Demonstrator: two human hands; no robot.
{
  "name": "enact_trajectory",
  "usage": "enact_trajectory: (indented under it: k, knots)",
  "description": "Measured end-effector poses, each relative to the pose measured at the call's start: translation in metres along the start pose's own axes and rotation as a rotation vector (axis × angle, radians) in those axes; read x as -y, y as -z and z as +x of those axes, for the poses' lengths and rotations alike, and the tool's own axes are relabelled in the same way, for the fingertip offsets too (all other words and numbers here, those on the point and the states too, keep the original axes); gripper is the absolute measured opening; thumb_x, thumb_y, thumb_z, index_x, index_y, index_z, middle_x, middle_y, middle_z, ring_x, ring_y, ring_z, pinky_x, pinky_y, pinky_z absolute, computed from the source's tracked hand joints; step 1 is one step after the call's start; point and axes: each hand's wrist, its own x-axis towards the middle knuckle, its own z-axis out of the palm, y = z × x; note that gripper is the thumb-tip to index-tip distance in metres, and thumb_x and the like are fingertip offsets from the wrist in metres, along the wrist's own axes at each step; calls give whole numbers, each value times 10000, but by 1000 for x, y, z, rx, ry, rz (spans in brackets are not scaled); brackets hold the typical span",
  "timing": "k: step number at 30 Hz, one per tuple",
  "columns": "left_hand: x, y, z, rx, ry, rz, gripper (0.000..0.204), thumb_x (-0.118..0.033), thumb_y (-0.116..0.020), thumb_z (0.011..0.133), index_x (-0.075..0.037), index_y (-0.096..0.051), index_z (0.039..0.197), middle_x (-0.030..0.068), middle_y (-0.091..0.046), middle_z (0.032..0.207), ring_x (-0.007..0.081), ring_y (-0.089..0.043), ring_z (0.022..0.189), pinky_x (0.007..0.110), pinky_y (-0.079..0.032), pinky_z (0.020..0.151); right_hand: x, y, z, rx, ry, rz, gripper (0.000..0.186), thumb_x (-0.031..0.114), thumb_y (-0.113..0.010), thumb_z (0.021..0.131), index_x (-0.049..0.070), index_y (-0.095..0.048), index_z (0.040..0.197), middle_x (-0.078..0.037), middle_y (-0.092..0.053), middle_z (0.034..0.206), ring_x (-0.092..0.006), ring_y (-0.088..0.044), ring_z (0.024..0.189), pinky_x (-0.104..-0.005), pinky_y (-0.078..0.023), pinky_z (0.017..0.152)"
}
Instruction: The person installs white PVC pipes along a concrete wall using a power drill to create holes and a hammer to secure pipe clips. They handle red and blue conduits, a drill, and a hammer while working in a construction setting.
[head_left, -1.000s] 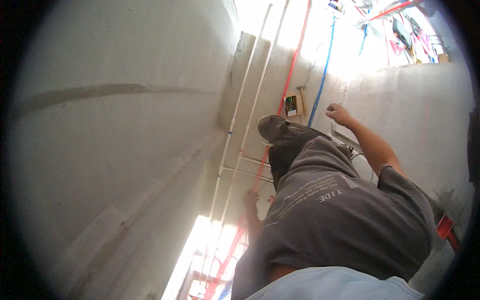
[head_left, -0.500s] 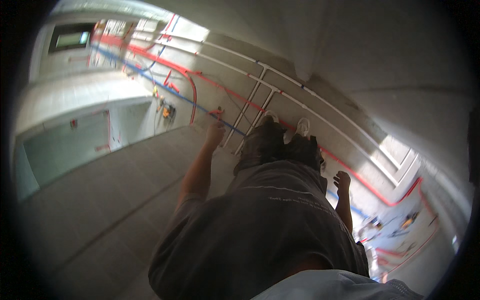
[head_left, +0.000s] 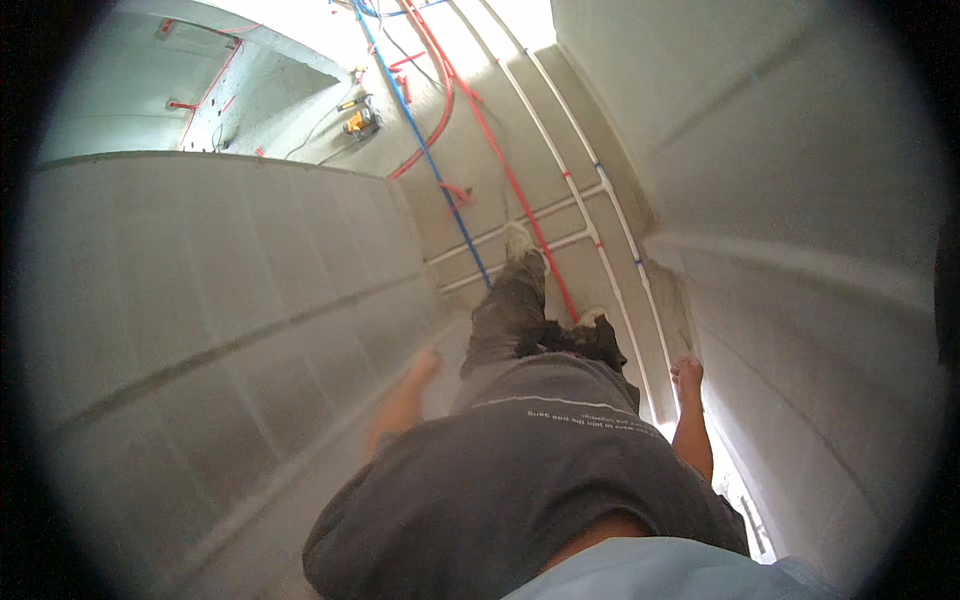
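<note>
Below me is my own body in a grey T-shirt and dark trousers, with my shoes on a concrete floor (head_left: 525, 120) among long pipes. My left hand (head_left: 428, 362) swings beside my left hip, blurred, so its fingers are unclear. My right hand (head_left: 686, 368) hangs by my right hip, near the right wall, fingers loosely curled with nothing visible in them. Near my feet run a red pipe (head_left: 510, 180), a blue pipe (head_left: 420, 140) and two white pipes (head_left: 553, 145) with cross branches.
Grey walls (head_left: 220, 280) rise on both sides of this narrow passage. Further ahead, a yellow power tool (head_left: 357, 124) lies on the floor beside a red curved conduit (head_left: 440, 125) and loose cable. A pale recessed space (head_left: 130, 90) with red conduit shows at upper left.
The view has swung twice as I turned and now runs along the passage. My legs are in stride, the left one forward, and my left arm has moved with the step.
</note>
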Motion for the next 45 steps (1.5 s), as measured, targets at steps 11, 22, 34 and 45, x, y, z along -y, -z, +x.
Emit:
enact_trajectory:
  k: [11, 22, 34, 45]
  knots:
    - [-179, 201, 193, -240, 2, -390, 307, -73, -628, 913, 40, -692, 1190, 133, -739, 1007, 203, -693, 811, 367, -565, 679, 325, -257, 27, 223, 188, -294, 284, 262, -691, 985, 48, -683, 1172, -65, -715, 944, -177, -694, 794, -344, -542, 672]
    - [-182, 349, 363, -198, -35, -198, 256, -79, -666, 888, 36, -706, 1114, 115, -734, 939, 198, -689, 783, 358, -559, 710, 539, -511, 105, 316, 174, -420, 270, 198, -727, 952, -25, -716, 1103, -102, -725, 907, -192, -688, 781, -364, -566, 713]
    - [-311, 614, 655, -204, 186, -577, 297, -162, -652, 896, 15, -742, 1116, 191, -777, 1018, 369, -734, 1017, 451, -565, 908, 772, -723, 79, 268, 146, -397, 240, 215, -674, 995, 15, -696, 1127, -53, -692, 913, -162, -662, 772, -334, -555, 703]
    - [-205, 583, 1184, -199, 16, 511, 642, -128, -550, 957, -15, -415, 1575, 224, -486, 1562, 381, -447, 1481, 555, -371, 1210, 670, -803, 85, 122, -640, -675, 331, 198, -638, 989, 16, -726, 1252, -107, -738, 1130, -190, -677, 971, -378, -561, 821]
